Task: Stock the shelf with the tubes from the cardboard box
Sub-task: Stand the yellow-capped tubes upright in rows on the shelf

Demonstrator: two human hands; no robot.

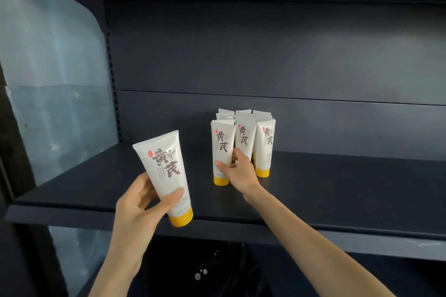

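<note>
Several white tubes with yellow caps stand cap-down in a tight cluster (264,142) on the dark shelf (337,195). My right hand (239,171) reaches into the cluster, thumb and fingers closed around the front-left tube (222,147), which stands on the shelf. My left hand (142,202) holds another white tube (166,171) by its lower half, tilted, with its yellow cap just above the shelf's front edge. The cardboard box is out of view.
The shelf's back panel (265,55) rises behind the tubes. A slotted upright (113,84) and a translucent side panel (53,67) close off the left end. Bare shelf surface stretches to the right of the cluster. A lower dark shelf level (362,248) lies below.
</note>
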